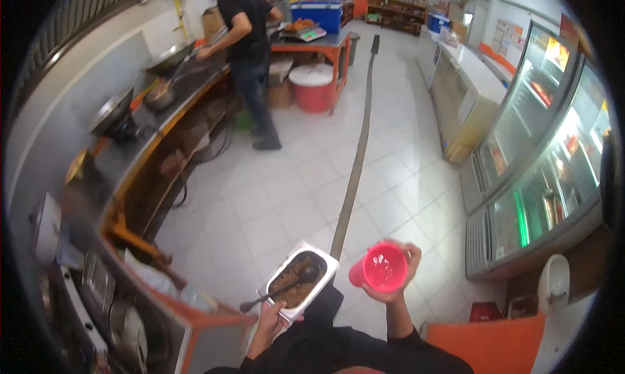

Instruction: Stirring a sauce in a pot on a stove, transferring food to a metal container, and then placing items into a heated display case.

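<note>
My left hand (272, 321) grips the near end of a rectangular steel food pan (328, 270). Brown, crumbly food (292, 292) fills part of the pan, its kind too blurred to tell. A dark ladle or spoon (278, 293) lies across it, the round head in the food and the handle jutting over the left rim. My right hand (407, 266) is wrapped around a pink plastic cup or pitcher (360, 272), tilted so that its mouth faces me. Shiny glints show inside; whether it holds liquid I cannot tell. Both things are above the tiled floor.
On the left runs a cooking counter (166, 125) with several woks (112, 111). A person in dark clothes (249, 47) stands there holding a long-handled utensil. Glass-door fridges (537, 178) line the right. A drain channel (359, 169) crosses the tiled floor (293, 178). An orange panel (483, 342) is near my right.
</note>
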Demonstrator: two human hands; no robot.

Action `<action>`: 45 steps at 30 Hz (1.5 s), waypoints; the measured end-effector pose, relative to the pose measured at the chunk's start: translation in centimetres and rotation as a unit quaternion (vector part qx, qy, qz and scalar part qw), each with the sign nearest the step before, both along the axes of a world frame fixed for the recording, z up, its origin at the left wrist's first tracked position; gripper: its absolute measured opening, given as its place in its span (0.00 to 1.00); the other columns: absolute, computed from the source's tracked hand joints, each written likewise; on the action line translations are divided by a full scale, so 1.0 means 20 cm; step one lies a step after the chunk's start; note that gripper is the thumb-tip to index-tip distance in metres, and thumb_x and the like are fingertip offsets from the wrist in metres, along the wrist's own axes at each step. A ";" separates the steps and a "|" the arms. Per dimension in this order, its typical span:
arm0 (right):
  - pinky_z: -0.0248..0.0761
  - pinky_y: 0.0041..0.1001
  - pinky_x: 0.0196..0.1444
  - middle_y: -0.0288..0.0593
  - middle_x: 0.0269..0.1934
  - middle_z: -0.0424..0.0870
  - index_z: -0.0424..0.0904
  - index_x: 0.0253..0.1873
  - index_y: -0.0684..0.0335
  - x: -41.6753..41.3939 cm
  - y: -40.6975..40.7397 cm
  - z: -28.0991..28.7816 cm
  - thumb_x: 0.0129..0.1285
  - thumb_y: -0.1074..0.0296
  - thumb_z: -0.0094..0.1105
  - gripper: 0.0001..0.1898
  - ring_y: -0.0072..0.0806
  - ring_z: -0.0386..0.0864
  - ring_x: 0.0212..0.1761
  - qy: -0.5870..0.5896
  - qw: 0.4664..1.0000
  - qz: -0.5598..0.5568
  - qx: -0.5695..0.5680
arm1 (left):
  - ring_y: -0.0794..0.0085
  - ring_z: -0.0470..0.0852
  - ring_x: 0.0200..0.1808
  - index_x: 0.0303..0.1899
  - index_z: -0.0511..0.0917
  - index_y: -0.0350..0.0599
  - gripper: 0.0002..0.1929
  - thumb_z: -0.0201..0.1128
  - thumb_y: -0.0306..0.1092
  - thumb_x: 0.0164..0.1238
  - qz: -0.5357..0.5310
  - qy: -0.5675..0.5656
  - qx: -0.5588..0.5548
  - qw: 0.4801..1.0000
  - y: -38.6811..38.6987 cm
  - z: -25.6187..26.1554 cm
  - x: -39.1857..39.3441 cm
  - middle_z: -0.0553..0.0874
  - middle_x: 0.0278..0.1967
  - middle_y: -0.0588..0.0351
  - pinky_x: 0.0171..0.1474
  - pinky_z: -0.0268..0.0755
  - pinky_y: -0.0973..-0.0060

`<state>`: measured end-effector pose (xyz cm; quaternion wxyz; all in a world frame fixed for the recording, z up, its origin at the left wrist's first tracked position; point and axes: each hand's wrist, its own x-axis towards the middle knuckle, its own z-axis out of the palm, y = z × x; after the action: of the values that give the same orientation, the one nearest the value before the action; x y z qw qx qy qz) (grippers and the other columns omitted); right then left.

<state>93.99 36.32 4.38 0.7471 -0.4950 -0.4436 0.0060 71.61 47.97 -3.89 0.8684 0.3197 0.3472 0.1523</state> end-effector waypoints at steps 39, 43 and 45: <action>0.64 0.30 0.45 0.46 0.43 0.64 0.51 0.48 0.58 5.89 2.43 -0.27 0.24 0.62 0.73 0.44 0.32 0.66 0.45 0.099 0.981 -0.142 -0.085 | 0.69 0.76 0.15 0.46 0.56 0.34 0.19 0.49 0.24 0.51 -0.002 -0.038 0.032 0.999 2.90 -0.14 6.32 0.76 0.26 0.47 0.07 0.67 0.82; 0.64 0.30 0.46 0.46 0.45 0.63 0.51 0.49 0.58 6.49 2.77 -0.34 0.24 0.63 0.73 0.44 0.33 0.66 0.46 0.099 0.973 -0.184 -0.098 | 0.70 0.75 0.13 0.46 0.57 0.34 0.19 0.49 0.25 0.51 0.015 -0.057 0.039 0.997 3.29 -0.25 6.99 0.76 0.26 0.47 0.08 0.66 0.83; 0.64 0.31 0.47 0.46 0.45 0.62 0.51 0.50 0.58 6.82 2.95 -0.36 0.24 0.63 0.73 0.44 0.33 0.66 0.46 0.092 0.976 -0.169 -0.099 | 0.69 0.76 0.14 0.46 0.57 0.34 0.19 0.49 0.25 0.51 0.015 -0.045 0.038 0.998 3.47 -0.29 7.28 0.77 0.25 0.47 0.07 0.65 0.83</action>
<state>230.48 95.35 -2.80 0.7224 -0.6313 -0.2805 -0.0311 217.13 117.31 -9.60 0.8679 0.3401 0.3064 0.1931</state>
